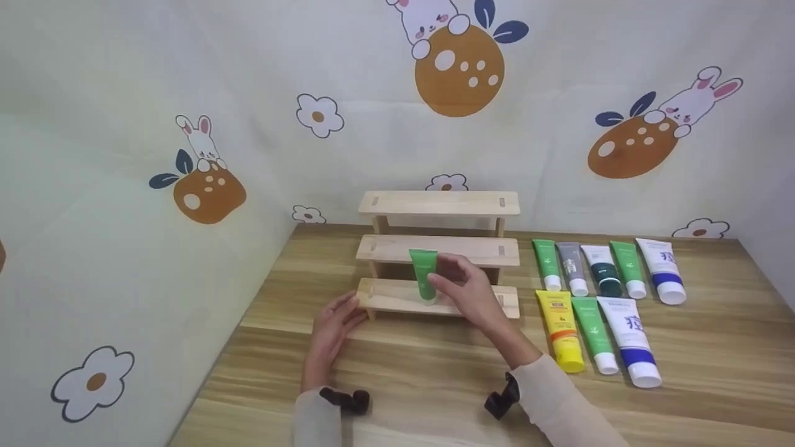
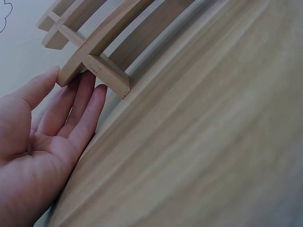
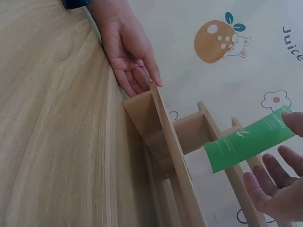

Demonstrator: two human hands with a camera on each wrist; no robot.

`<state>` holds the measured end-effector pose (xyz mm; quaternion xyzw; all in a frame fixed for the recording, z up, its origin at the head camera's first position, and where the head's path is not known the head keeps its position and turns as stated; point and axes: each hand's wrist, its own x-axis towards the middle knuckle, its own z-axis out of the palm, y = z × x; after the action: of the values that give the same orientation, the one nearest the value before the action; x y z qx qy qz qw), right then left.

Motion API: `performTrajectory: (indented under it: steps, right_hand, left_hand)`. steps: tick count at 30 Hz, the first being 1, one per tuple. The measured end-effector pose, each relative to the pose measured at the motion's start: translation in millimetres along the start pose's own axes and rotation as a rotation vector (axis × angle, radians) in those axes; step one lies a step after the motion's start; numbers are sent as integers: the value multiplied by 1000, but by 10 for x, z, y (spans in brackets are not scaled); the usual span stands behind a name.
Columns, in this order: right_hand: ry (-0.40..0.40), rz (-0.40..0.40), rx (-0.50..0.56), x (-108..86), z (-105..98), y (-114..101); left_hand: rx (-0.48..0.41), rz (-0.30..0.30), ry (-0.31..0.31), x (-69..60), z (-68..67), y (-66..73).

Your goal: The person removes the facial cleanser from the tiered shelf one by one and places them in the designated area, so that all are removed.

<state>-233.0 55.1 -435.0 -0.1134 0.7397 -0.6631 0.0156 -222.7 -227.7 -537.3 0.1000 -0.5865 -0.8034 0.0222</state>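
Observation:
A small green squeeze tube [image 1: 424, 273] stands on its white cap on the lowest step of a three-step wooden display rack [image 1: 397, 297]. My right hand [image 1: 470, 292] pinches it from the right; in the right wrist view the thumb lies on the upper part of the tube [image 3: 251, 139], with the other fingers apart behind it. At the rack's left end, my left hand [image 1: 333, 332] holds the lowest board. The left wrist view shows that thumb at the board's edge [image 2: 71, 73] and the fingers of the left hand [image 2: 42, 137] underneath.
Right of the rack, several tubes lie in two rows, among them a yellow tube [image 1: 561, 332], a grey tube [image 1: 571, 267] and a white-and-blue tube [image 1: 630, 341]. Behind the wooden table [image 1: 435, 385] hangs a printed cloth [image 1: 385, 149].

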Motion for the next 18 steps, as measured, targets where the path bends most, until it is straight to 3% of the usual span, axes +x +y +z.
performTrajectory:
  steps: [18]
  right_hand:
    - [43,51,-60,117,174,61]
  left_hand:
    - [40,4,-15,-2,-4,14]
